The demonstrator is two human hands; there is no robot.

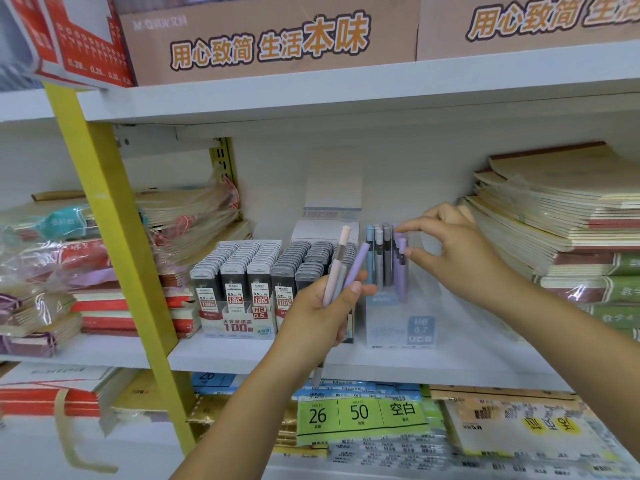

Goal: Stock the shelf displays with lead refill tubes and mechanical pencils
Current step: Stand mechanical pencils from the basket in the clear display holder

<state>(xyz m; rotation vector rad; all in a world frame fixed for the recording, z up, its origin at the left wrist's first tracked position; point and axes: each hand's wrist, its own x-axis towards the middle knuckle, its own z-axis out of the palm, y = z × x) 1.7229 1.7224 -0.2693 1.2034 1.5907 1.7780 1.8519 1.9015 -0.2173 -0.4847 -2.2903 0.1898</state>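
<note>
Pastel pencils (335, 271) in left hand (318, 317), right hand (460, 251) at purple pencil (401, 271)

Bare left hand (320, 311), bare right hand (462, 252)

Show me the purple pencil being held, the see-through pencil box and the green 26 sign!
Held lilac plastic pencil (357, 263), head view: upper barrel.
Clear plastic pencil box (391, 327), head view: front wall.
Green paper 26 label (317, 415), head view: on the number.
</note>
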